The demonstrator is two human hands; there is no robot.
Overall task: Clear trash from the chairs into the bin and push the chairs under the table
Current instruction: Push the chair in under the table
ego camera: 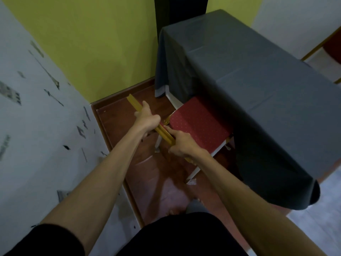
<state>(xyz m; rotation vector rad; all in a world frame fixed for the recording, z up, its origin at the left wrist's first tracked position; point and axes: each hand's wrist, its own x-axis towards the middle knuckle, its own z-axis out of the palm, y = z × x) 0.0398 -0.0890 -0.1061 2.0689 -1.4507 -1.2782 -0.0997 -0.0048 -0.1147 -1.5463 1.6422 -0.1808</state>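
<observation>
A chair with a red dotted seat [199, 121], white legs and a gold backrest top rail [134, 103] stands at the long side of a table draped in a grey cloth [249, 71]. The far part of the seat lies under the cloth's edge. My left hand [145, 117] grips the gold rail near its far end. My right hand [181, 143] grips the same rail nearer to me. No trash shows on the visible part of the seat. No bin is in view.
A white wall with dark marks runs close along the left, and a yellow-green wall stands behind. The red-brown floor strip [166, 182] between wall and table is narrow. A second red chair [334, 48] shows at the far right edge.
</observation>
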